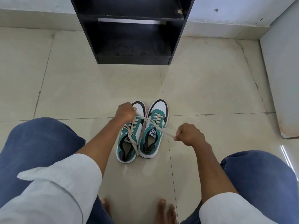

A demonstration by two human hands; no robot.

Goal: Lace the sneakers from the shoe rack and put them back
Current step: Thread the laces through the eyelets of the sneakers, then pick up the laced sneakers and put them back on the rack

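On the tiled floor [80, 88], directly in front of the seated person, the two teal-and-white sneakers [142, 131] stand side by side and touching, toes toward the black shoe rack [178, 38], long axes running away from the body. Each end of the cream lace [160, 128] of the right-hand shoe is drawn taut and crosswise to that axis. Left hand [125, 113]: fingers curled closed on one lace end, positioned over the toe of the left-hand shoe. Right hand [189, 135]: fingers pinched closed on the other end, just to the right of the shoe's collar and nearer the body. Both hands lie about equally close to the eyelets. Judged step: tensioning the lace before a knot. The left-hand shoe's lace appears threaded, with loose ends trailing across its opening. The rack's lowest shelf stands empty, well apart from the shoes
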